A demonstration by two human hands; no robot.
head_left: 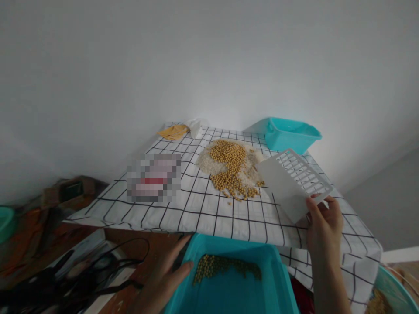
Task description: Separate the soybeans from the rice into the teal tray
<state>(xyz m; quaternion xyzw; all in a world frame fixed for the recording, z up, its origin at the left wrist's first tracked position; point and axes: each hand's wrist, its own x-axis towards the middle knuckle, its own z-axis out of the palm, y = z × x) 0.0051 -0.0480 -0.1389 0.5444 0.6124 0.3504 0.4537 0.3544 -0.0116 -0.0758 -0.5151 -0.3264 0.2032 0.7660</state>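
Note:
My right hand (324, 226) is closed on the near edge of a white slotted plastic scoop (293, 185), its flat blade tilted toward a pile of soybeans and rice (231, 168) on the checked tablecloth (203, 205). My left hand (168, 272) grips the left rim of a teal tub (235, 296) held at the table's front edge. A streak of soybeans (225, 266) lies inside that tub.
A second teal tub (290, 133) stands at the table's far right corner. Yellow packets (173, 131) and a white bag (195, 127) lie at the far edge. Black cables (81, 274) and clutter fill the low surface at left. Another teal container (394, 292) shows at bottom right.

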